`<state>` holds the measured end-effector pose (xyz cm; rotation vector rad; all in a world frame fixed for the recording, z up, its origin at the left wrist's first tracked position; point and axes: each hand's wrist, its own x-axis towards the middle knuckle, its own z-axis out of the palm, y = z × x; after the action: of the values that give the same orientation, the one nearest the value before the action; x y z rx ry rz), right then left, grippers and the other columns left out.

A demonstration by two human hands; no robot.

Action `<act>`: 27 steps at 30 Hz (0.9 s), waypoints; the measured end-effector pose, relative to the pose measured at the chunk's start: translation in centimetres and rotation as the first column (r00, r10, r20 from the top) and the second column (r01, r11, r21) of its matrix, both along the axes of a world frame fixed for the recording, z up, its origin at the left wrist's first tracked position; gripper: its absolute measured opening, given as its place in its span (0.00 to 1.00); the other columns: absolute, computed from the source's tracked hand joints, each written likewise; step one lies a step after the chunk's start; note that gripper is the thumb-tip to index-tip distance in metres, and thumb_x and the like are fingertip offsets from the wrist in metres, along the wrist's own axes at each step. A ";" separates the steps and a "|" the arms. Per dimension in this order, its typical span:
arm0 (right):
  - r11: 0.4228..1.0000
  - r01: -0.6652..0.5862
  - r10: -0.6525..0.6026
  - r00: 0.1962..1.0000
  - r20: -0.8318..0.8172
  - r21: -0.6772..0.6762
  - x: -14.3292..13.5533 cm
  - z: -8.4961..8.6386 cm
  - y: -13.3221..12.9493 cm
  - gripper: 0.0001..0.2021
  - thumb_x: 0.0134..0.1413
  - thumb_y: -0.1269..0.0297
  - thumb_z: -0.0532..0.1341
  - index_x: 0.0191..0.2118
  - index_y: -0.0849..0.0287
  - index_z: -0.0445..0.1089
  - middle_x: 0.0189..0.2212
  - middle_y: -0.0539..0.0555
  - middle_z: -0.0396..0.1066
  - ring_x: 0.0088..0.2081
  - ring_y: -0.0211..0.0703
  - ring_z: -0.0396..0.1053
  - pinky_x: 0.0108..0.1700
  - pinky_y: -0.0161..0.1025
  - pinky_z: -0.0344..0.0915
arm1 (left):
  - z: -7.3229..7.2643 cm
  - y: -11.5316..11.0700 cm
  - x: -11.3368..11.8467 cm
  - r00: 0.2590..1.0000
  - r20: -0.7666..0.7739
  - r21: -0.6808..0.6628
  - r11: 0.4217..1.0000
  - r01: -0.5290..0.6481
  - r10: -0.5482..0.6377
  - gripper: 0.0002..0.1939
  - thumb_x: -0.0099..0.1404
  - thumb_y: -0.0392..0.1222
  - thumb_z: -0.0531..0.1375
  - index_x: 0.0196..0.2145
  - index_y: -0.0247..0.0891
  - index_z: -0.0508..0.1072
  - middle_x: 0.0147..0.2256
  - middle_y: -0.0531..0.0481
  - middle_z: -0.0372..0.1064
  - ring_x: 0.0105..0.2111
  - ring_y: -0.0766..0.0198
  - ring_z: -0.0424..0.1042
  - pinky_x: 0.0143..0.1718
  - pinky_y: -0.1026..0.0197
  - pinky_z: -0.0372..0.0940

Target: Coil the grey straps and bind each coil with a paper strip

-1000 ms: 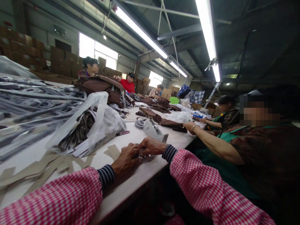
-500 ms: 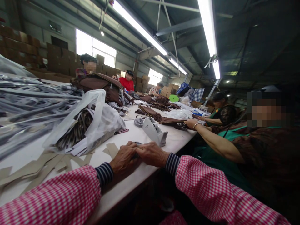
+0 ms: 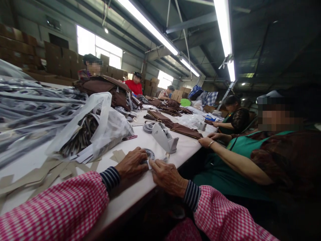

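1. Two bare hands meet at the near edge of the table (image 3: pixel 120 194): the left hand (image 3: pixel 132 163) has its fingers bent around the side of a coiled grey strap (image 3: pixel 150 154), while the right hand (image 3: pixel 168 176) closes its fingertips narrowly on a small white piece (image 3: pixel 149 164) beside it.
2. This strap is already wound into loops, with a metal clip (image 3: pixel 167 155) near the right hand; whether anything fastens the loops cannot be told.
3. One more grey coil (image 3: pixel 147 127) lies just beyond the tape dispenser (image 3: pixel 162 137), so at least two straps are coiled.
4. Many loose grey straps (image 3: pixel 32 103) are heaped along the table's left side, seemingly uncoiled.
5. An open translucent plastic bag (image 3: pixel 115 125) slumps left of the dispenser, filled with a bundle of thin strips (image 3: pixel 82 139); pale ends poke from its mouth.
6. Flat card strips (image 3: pixel 37 177) spread loose in front of that bag, towards the near left corner.
7. Stacked cardboard boxes (image 3: pixel 57 60) stand behind at left, their contents hidden.
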<state>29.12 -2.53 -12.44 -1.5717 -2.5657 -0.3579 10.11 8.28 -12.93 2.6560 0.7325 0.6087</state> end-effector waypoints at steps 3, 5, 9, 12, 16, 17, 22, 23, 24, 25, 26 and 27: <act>0.999 0.036 -0.035 0.997 -0.070 0.024 0.1 -1.1 -0.6 0.26 0.67 0.69 0.56 0.68 0.63 0.55 0.49 0.59 0.71 0.50 0.49 0.69 0.50 0.42 0.69 | 0.5 0.5 -0.4 0.998 -0.002 -0.018 0.998 0.061 -0.061 0.12 0.66 0.49 0.59 0.37 0.38 0.74 0.42 0.43 0.74 0.46 0.49 0.68 0.49 0.52 0.63; 0.998 0.061 -0.059 0.992 -0.114 0.013 0.1 -1.3 -0.7 0.27 0.67 0.68 0.56 0.69 0.62 0.56 0.50 0.59 0.71 0.51 0.49 0.68 0.52 0.43 0.69 | 0.6 0.6 -0.4 0.997 0.004 -0.021 0.997 0.080 -0.080 0.14 0.67 0.52 0.59 0.37 0.38 0.74 0.42 0.43 0.73 0.45 0.49 0.68 0.48 0.52 0.63; 0.997 0.064 -0.069 0.985 -0.160 -0.040 0.1 -0.9 -0.7 0.25 0.68 0.67 0.54 0.69 0.60 0.57 0.50 0.58 0.71 0.52 0.49 0.67 0.56 0.44 0.68 | 0.2 0.5 -0.4 0.997 0.009 0.009 0.997 0.073 -0.073 0.14 0.69 0.53 0.57 0.35 0.39 0.71 0.39 0.43 0.71 0.43 0.49 0.67 0.45 0.52 0.62; 0.996 0.073 -0.080 0.982 -0.169 -0.046 -0.2 -0.9 -0.8 0.26 0.67 0.69 0.54 0.69 0.60 0.57 0.50 0.59 0.70 0.53 0.49 0.67 0.56 0.44 0.67 | -0.2 0.3 -0.2 0.997 -0.016 0.087 0.994 0.072 -0.071 0.14 0.71 0.52 0.55 0.34 0.40 0.69 0.39 0.43 0.70 0.42 0.50 0.66 0.43 0.52 0.61; 0.995 0.081 -0.091 0.974 -0.210 -0.056 -0.4 -0.9 -0.9 0.25 0.66 0.68 0.57 0.67 0.60 0.59 0.50 0.58 0.71 0.52 0.50 0.67 0.55 0.44 0.67 | -0.3 -0.1 0.2 0.991 -0.111 0.167 0.981 0.094 -0.076 0.12 0.73 0.48 0.52 0.38 0.39 0.69 0.43 0.40 0.71 0.43 0.50 0.66 0.44 0.50 0.62; 0.995 0.059 -0.077 0.968 -0.239 -0.083 -0.2 -0.7 -0.7 0.24 0.67 0.66 0.58 0.66 0.59 0.61 0.48 0.57 0.71 0.50 0.49 0.68 0.54 0.43 0.67 | -0.3 -0.2 0.3 0.989 -0.136 0.170 0.982 0.087 -0.064 0.11 0.73 0.47 0.52 0.39 0.39 0.70 0.44 0.40 0.71 0.44 0.49 0.66 0.44 0.50 0.63; 0.997 0.065 -0.071 0.825 -0.561 -0.030 4.8 3.2 1.7 0.13 0.67 0.64 0.61 0.54 0.57 0.75 0.41 0.54 0.73 0.43 0.44 0.70 0.51 0.40 0.66 | -0.4 -0.6 0.2 0.995 -0.100 0.120 0.993 0.006 0.006 0.12 0.72 0.46 0.50 0.41 0.39 0.70 0.44 0.40 0.71 0.46 0.47 0.68 0.43 0.48 0.63; 0.989 0.149 -0.107 0.765 -0.635 0.014 6.4 4.3 2.6 0.12 0.66 0.65 0.61 0.51 0.58 0.76 0.43 0.56 0.73 0.44 0.45 0.70 0.52 0.41 0.66 | -0.4 -0.6 0.1 0.998 -0.066 0.096 0.995 0.000 0.006 0.13 0.72 0.48 0.50 0.40 0.39 0.71 0.43 0.41 0.71 0.45 0.47 0.68 0.44 0.48 0.62; 0.969 0.245 -0.165 0.691 -0.704 0.014 8.0 5.5 3.6 0.11 0.65 0.65 0.60 0.49 0.59 0.77 0.45 0.57 0.74 0.47 0.46 0.69 0.53 0.43 0.65 | -0.4 -0.6 0.0 1.000 -0.023 0.065 0.998 -0.004 0.005 0.14 0.72 0.49 0.51 0.39 0.40 0.71 0.43 0.42 0.71 0.44 0.48 0.68 0.44 0.48 0.62; 0.940 0.339 -0.249 0.592 -0.767 -0.043 9.5 6.4 4.6 0.10 0.64 0.66 0.60 0.47 0.59 0.77 0.47 0.58 0.74 0.48 0.47 0.69 0.53 0.42 0.65 | -0.3 -0.5 -0.1 0.999 0.033 0.026 1.000 -0.012 0.011 0.14 0.71 0.51 0.51 0.39 0.40 0.71 0.42 0.42 0.71 0.43 0.48 0.68 0.44 0.49 0.61; 0.923 0.376 -0.297 0.549 -0.782 -0.087 11.0 7.2 5.7 0.10 0.63 0.65 0.60 0.45 0.60 0.77 0.47 0.59 0.74 0.46 0.47 0.69 0.49 0.41 0.67 | -0.1 -0.3 -0.2 0.995 0.096 -0.024 0.999 -0.026 0.028 0.15 0.71 0.52 0.52 0.38 0.40 0.71 0.40 0.44 0.71 0.41 0.49 0.68 0.43 0.50 0.61; 0.909 0.392 -0.345 0.510 -0.788 -0.144 12.2 7.8 6.7 0.10 0.62 0.64 0.61 0.42 0.61 0.78 0.45 0.59 0.74 0.43 0.46 0.70 0.44 0.40 0.68 | 0.2 -0.1 -0.3 0.985 0.160 -0.085 0.995 -0.045 0.059 0.16 0.70 0.54 0.53 0.37 0.40 0.71 0.38 0.45 0.70 0.39 0.51 0.68 0.41 0.52 0.61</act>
<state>41.28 4.12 -4.64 -1.7093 -1.4985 0.2382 9.84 8.13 -12.73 2.4853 0.7641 0.7819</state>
